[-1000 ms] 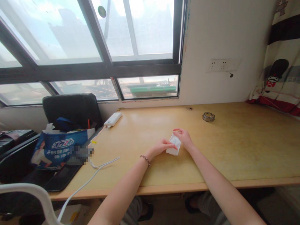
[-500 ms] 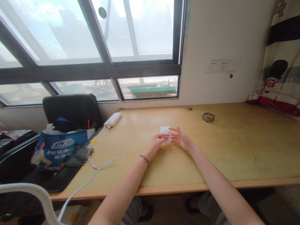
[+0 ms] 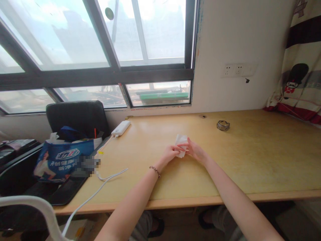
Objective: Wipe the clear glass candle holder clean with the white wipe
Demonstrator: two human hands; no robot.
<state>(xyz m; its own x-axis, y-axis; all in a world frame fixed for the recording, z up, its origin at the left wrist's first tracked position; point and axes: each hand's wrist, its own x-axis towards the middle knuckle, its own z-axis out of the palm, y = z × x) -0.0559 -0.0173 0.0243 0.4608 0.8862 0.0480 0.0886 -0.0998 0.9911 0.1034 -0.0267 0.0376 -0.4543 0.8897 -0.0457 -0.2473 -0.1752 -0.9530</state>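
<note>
Between my hands, over the middle of the table, is a folded white tissue (image 3: 181,140). My left hand (image 3: 171,154), with a beaded bracelet at its wrist, grips the tissue from the left, its fingers lying across the front. From the right, my right hand (image 3: 197,151) closes on the tissue's edge with the thumb raised at the upper corner. Some of the right fingers are hidden behind the tissue and the left fingertips.
A white power bank (image 3: 121,128) with a cable lies at the table's (image 3: 250,164) left edge. A dark openwork ring-shaped object (image 3: 223,125) sits toward the back right. Left of the table, a blue bag (image 3: 57,160) rests on a black chair (image 3: 77,115).
The tissue has shifted slightly right and tilted. My right hand's spread fingers have closed in on its edge, and my left hand has moved a little right with it.
</note>
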